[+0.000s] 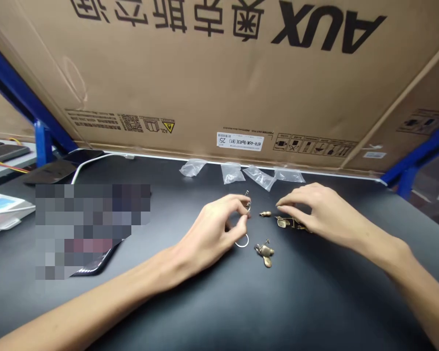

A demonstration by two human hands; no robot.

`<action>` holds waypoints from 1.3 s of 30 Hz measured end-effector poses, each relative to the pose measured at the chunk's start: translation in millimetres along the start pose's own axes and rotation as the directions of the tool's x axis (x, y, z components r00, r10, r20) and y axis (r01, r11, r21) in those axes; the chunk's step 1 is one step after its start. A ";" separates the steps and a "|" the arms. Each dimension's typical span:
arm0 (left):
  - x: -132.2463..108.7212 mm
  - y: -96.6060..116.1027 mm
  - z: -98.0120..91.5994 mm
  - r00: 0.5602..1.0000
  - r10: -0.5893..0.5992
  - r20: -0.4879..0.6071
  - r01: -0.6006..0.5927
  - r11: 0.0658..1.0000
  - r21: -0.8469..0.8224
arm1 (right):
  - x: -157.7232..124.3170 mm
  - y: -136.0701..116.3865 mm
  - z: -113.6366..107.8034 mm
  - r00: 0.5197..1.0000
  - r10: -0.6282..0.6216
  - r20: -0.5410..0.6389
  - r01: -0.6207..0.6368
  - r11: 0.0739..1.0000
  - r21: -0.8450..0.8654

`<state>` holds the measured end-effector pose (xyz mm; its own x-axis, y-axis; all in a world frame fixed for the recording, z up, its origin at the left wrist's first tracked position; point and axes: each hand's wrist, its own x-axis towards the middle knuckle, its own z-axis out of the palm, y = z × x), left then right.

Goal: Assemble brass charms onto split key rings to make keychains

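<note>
My left hand [217, 222] pinches a silver key ring [246, 242] between thumb and fingers. The loop hangs below the fingertips, and a small metal clasp [247, 193] shows above them. To the right, my right hand [324, 212] hovers low over the dark tabletop, thumb and index finger slightly apart with nothing visible between them. Brass-coloured charms [282, 223] lie just under its thumb, partly hidden by the hand. Between the two hands lies a small gourd-shaped brass piece [265, 214]. Nearer to me rests another brass charm [265, 251] with several joined parts.
Several small clear plastic bags [233, 172] lie along the table's back edge. Behind them stands a large cardboard box [190, 83], between blue metal posts [43, 141]. On the left are a dark-edged device [98, 265], its surface pixelated, a white cable [81, 168] and a white box [7, 214].
</note>
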<state>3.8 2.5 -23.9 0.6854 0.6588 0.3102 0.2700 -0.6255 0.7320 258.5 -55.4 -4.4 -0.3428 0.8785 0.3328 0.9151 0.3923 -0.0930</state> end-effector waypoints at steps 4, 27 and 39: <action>0.1 -2.5 3.4 0.999 -0.025 0.024 0.025 1.000 0.008 | 0.1 -1.9 3.9 0.999 -0.005 0.049 0.005 1.000 -0.012; -4.7 -4.2 8.4 0.999 0.043 0.006 -0.043 0.988 0.147 | 0.9 -55.4 18.7 0.975 0.223 -0.018 -0.199 0.899 0.390; -9.3 -0.1 11.5 0.997 0.053 0.050 -0.059 0.988 0.140 | 0.2 -61.9 25.0 0.983 0.180 -0.036 -0.146 0.887 0.438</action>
<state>5.2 -8.3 -33.8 0.7315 0.6032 0.3178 0.3210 -0.7159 0.6200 196.5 -72.7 -22.0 -0.1648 0.9243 0.3442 0.7688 0.3390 -0.5422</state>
